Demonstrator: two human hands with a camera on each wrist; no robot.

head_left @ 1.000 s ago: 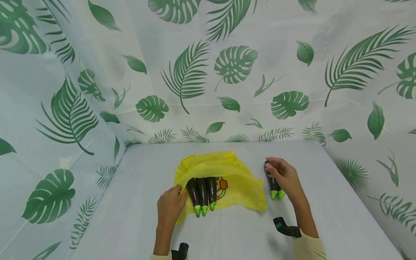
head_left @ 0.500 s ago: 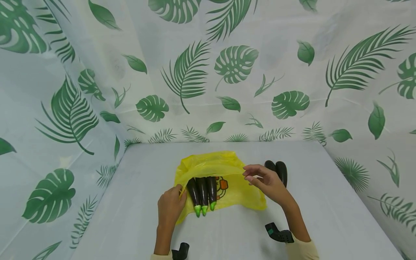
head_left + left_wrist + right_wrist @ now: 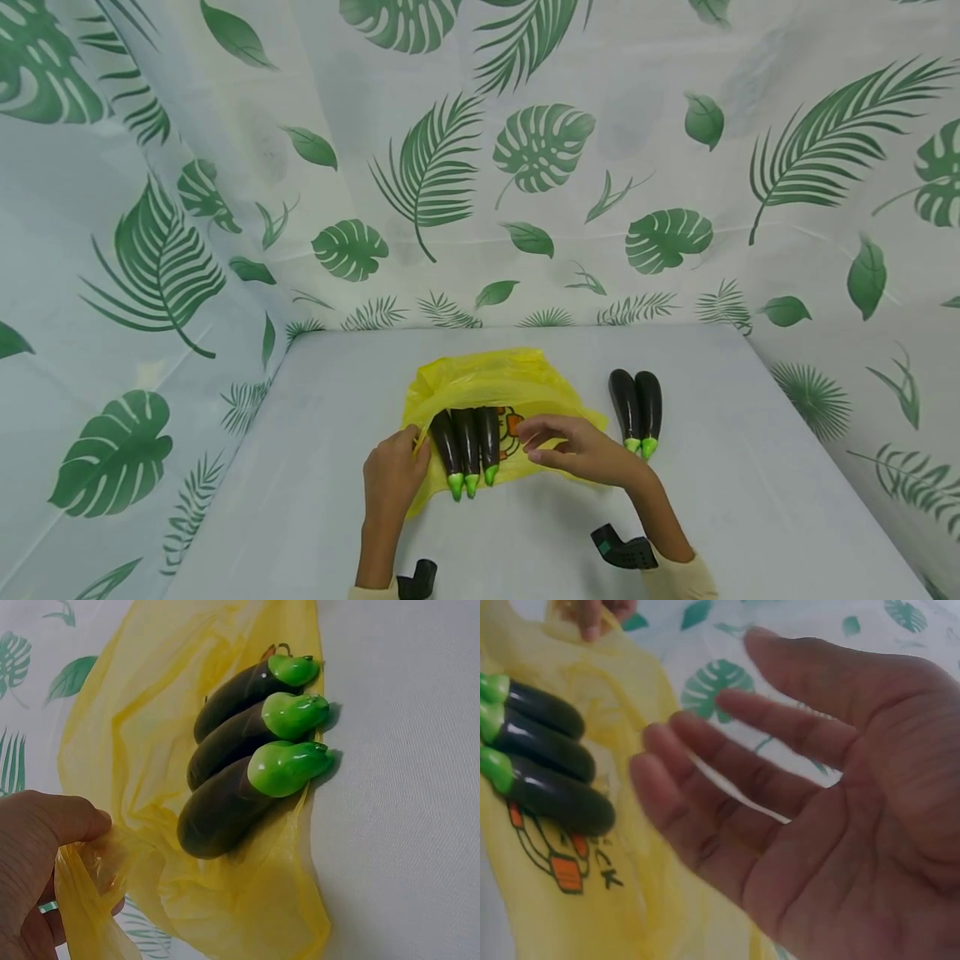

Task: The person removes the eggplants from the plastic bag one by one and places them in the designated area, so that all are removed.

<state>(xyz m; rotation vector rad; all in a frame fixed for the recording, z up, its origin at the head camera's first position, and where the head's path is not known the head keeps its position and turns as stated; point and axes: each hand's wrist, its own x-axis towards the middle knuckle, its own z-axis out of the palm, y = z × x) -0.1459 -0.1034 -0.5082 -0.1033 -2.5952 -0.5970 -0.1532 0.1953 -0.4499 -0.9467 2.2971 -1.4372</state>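
Note:
A yellow plastic bag (image 3: 480,379) lies with its mouth toward me. My left hand (image 3: 392,471) pinches its rim at the left, thumb on top in the left wrist view. Inside the mouth lie three eggplants side by side, the nearest eggplant (image 3: 225,802) to my left hand with its green cap toward me. Over the right part of the bag hovers my right hand (image 3: 581,450), fingers loosely bent and holding nothing. Its palm shows bare in the right wrist view, with the eggplant (image 3: 551,795) beyond the fingertips. An orange and black print (image 3: 566,870) marks the bag.
To the right of the bag, two more eggplants (image 3: 636,408) lie side by side on the white table (image 3: 300,500). A leaf-patterned sheet (image 3: 450,283) forms the back and side walls. Each wrist carries a black camera mount (image 3: 622,547).
My right hand has left the two eggplants on the right and moved left and toward me, over the bag's opening. My left hand keeps its grip on the rim.

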